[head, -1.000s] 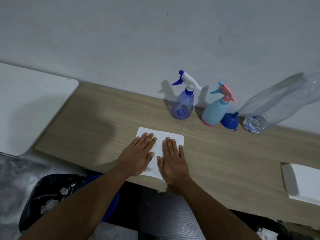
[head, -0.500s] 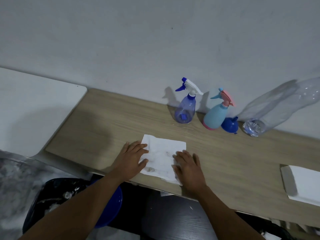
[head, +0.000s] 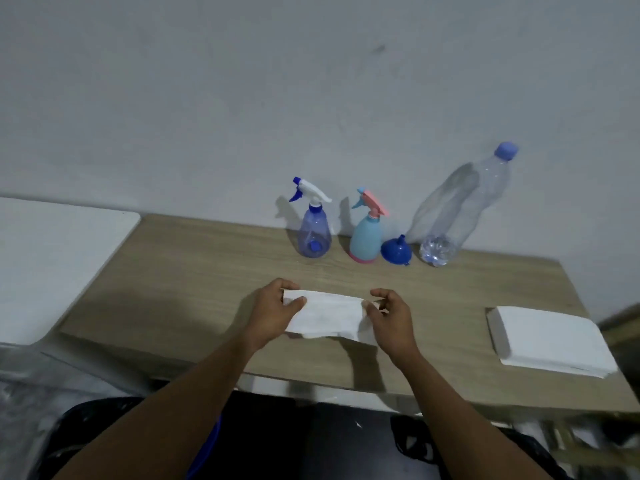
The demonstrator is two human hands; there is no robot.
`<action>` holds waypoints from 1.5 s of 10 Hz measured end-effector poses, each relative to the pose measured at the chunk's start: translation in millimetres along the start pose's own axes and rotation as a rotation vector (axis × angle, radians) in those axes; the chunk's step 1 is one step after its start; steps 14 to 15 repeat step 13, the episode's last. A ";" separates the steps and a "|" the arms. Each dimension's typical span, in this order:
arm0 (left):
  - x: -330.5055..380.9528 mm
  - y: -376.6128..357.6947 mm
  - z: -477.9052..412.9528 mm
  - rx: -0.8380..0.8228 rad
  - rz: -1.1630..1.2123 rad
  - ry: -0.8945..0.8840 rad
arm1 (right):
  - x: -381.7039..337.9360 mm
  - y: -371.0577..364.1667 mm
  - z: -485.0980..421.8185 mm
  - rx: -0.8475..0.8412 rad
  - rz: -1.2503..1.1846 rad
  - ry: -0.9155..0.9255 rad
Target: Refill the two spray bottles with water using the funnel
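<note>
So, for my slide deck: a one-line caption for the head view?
Both hands, left hand and right hand, lift a paper towel before the capped spray bottles.

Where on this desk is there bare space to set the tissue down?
Bare wooden desk lies left of the left hand, and between the right hand and the tissue stack. Crowded: the back row by the wall, with purple spray bottle, teal spray bottle, funnel and water bottle.
</note>
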State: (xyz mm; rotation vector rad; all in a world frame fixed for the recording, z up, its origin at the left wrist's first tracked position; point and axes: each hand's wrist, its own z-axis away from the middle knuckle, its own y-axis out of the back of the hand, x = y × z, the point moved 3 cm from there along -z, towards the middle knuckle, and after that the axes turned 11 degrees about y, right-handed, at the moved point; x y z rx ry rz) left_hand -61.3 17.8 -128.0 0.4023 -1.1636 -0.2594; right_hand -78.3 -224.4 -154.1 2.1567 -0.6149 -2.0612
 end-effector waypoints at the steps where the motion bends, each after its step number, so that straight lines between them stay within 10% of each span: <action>1: 26.7 -50.9 19.5 -0.094 0.236 0.137 | 15.4 68.8 5.6 0.129 -0.086 -0.061; 5: 29.1 -331.1 166.5 -0.275 0.118 0.225 | 176.7 335.1 134.6 0.185 -0.163 -0.488; 8: -59.6 -471.4 232.2 -0.593 -0.213 0.525 | 292.6 392.1 230.1 0.085 -0.063 -0.773; 15: -40.5 -508.0 231.6 -0.643 -0.376 0.508 | 298.3 391.8 204.2 0.016 0.054 -0.699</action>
